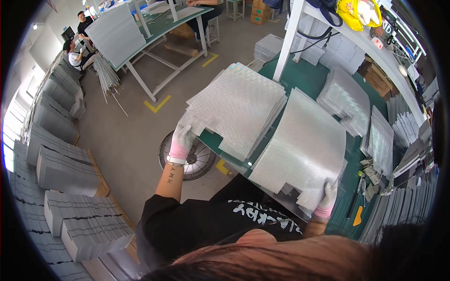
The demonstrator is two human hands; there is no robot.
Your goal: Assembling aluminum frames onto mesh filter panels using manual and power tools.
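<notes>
My left hand [183,139], in a white glove with a pink cuff, pinches the near left corner of a silvery mesh sheet on the left stack of mesh sheets [239,107]. That stack lies fanned a little unevenly on the green tabletop [213,141], each sheet notched at its near edge. To its right lies another notched mesh sheet [304,145], with further sheet edges just visible beneath. My right hand [329,194], gloved alike, grips this sheet's near right corner; its fingertips are partly hidden.
More mesh stacks [344,98] lie at the table's far right, near an orange-handled tool [358,216]. A white post [287,44] rises behind the sheets. A floor fan [201,161] stands below my left hand. Grey panel stacks [65,168] line the left. Other people sit and stand farther off.
</notes>
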